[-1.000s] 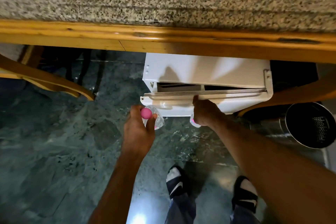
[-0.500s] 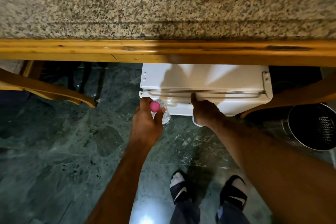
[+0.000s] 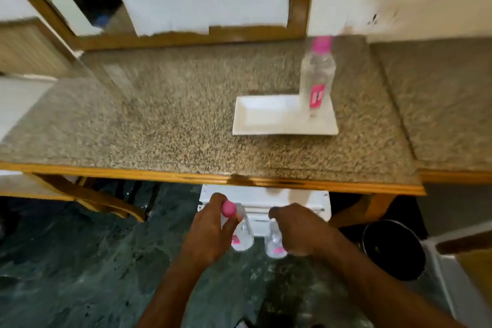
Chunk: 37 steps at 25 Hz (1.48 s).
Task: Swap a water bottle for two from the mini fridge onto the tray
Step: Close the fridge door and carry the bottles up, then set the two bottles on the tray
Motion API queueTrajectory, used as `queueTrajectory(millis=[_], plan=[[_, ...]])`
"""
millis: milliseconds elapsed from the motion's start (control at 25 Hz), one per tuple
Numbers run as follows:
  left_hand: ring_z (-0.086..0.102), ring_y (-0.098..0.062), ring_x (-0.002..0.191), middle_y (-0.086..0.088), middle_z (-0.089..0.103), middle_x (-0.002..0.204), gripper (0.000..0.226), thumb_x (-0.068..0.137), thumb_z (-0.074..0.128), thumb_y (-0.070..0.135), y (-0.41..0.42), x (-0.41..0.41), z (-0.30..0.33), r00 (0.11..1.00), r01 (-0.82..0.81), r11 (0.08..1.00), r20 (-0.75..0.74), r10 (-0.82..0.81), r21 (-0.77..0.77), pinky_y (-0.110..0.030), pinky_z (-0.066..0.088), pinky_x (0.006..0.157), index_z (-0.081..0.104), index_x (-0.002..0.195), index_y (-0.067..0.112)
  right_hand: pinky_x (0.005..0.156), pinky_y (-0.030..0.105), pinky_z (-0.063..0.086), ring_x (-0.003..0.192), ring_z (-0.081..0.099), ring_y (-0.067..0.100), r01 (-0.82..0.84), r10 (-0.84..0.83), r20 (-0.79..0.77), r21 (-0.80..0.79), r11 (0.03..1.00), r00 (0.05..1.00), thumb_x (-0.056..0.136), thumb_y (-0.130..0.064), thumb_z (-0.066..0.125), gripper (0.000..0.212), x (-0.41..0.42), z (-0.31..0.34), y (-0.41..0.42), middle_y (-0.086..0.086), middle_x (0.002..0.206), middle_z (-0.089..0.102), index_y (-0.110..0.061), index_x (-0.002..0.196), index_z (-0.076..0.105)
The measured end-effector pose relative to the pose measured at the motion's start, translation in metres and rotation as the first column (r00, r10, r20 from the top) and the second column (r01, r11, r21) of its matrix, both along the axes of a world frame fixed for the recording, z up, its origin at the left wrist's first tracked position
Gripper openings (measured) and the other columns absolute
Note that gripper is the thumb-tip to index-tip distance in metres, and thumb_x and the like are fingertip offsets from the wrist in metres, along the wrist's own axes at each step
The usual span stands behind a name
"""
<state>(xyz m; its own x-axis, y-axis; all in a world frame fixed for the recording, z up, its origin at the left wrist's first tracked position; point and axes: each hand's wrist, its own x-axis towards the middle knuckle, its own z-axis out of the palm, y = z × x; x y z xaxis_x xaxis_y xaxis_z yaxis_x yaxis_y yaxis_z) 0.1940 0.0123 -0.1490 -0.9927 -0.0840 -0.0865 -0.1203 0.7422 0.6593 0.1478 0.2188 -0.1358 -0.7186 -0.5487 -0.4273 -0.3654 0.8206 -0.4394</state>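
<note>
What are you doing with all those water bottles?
A person is holding one small water bottle in each hand: the left hand grips a pink-capped bottle, and the right hand holds another bottle. They are low down, in front of the white mini fridge. Up on the granite counter, a third bottle stands on the white tray.

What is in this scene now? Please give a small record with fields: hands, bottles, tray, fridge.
left hand: holds a small bottle near its pink cap
right hand: holds a second small bottle, cap hidden
tray: white, on the granite counter
tray bottle: upright on the tray's right end
mini fridge: white, under the counter, door looks shut
</note>
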Motion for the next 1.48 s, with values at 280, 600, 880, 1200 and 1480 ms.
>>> queueTrajectory(millis=[280,600,880,1200,1480], plan=[[0.055,-0.004,0.066,0.011,0.058,0.073,0.023,0.085,0.063,0.04,0.043,-0.004,0.19,0.971,0.179,0.983,-0.152,-0.183,-0.039,-0.022,0.042,0.056,0.042,0.089,0.032,0.084,0.035,0.05,0.103,0.062,0.033,-0.101,0.112,-0.183,0.064,0.993,0.977,0.08,-0.009,0.063,0.028,-0.006,0.199,0.019,0.016,0.112,0.066,-0.006,0.108,0.063],[0.06,-0.011,0.074,0.007,0.062,0.084,0.023,0.087,0.064,0.039,0.032,-0.109,0.281,0.948,0.186,0.98,-0.25,-0.199,-0.077,-0.035,0.051,0.065,0.044,0.095,0.029,0.057,0.029,0.039,0.082,0.058,0.026,0.024,-0.047,-0.322,-0.072,0.997,0.945,0.079,-0.003,0.06,0.011,-0.086,0.31,0.014,0.011,0.089,0.061,-0.008,0.089,0.059],[0.055,-0.008,0.07,0.008,0.058,0.082,0.025,0.086,0.066,0.035,0.017,-0.206,0.255,0.941,0.272,0.959,-0.188,-0.283,-0.082,-0.026,0.042,0.057,0.042,0.094,0.029,0.089,0.039,0.054,0.1,0.061,0.024,0.141,-0.153,-0.347,-0.061,0.988,0.925,0.082,-0.003,0.062,0.028,-0.158,0.292,-0.01,0.009,0.108,0.065,-0.009,0.11,0.063],[0.051,-0.004,0.067,0.003,0.057,0.084,0.027,0.087,0.067,0.028,0.011,-0.243,0.217,0.929,0.34,0.938,-0.133,-0.346,-0.067,-0.021,0.035,0.055,0.044,0.099,0.021,0.076,0.032,0.05,0.098,0.058,0.023,0.257,-0.268,-0.296,-0.076,0.963,0.917,0.079,0.004,0.063,0.039,-0.19,0.256,-0.024,0.01,0.111,0.062,-0.01,0.115,0.057],[0.053,-0.007,0.069,0.005,0.057,0.083,0.027,0.087,0.067,0.026,0.015,-0.25,0.205,0.939,0.318,0.948,-0.127,-0.319,-0.034,-0.02,0.035,0.056,0.043,0.098,0.021,0.097,0.049,0.043,0.108,0.057,0.025,0.236,-0.193,-0.332,0.096,0.967,0.924,0.082,-0.005,0.063,0.04,-0.205,0.243,-0.025,0.006,0.115,0.063,-0.016,0.119,0.053]])
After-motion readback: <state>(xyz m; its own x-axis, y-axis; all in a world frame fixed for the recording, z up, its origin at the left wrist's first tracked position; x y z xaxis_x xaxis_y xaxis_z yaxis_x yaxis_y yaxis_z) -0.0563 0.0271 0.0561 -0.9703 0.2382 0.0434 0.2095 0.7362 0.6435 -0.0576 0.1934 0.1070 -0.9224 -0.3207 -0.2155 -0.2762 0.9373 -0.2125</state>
